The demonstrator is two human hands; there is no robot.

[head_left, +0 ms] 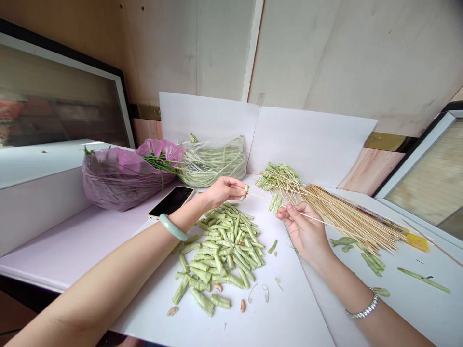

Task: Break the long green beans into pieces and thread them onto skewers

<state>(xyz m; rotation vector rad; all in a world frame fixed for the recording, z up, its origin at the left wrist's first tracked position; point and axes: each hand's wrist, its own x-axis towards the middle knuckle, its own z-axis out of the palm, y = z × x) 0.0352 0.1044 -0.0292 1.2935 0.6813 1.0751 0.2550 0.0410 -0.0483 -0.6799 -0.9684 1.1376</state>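
Note:
My left hand (227,190) pinches a short green bean piece (246,189) at the tip of a thin wooden skewer (258,196). To the right of it, my right hand (303,229) is closed on that skewer, its fingers beside two bean pieces (275,203) threaded crosswise on it. Below both hands a large pile of cut bean pieces (224,250) lies on the white sheet (289,308). Behind my right hand is a bunch of filled bean skewers (278,177), next to many bare skewers (354,217).
A purple bag (123,178) and a clear bag of long beans (217,161) stand at the back left. A black-screened phone (171,201) lies near my left forearm. Loose bean scraps (372,264) and a yellow-ended packet (417,242) are at the right.

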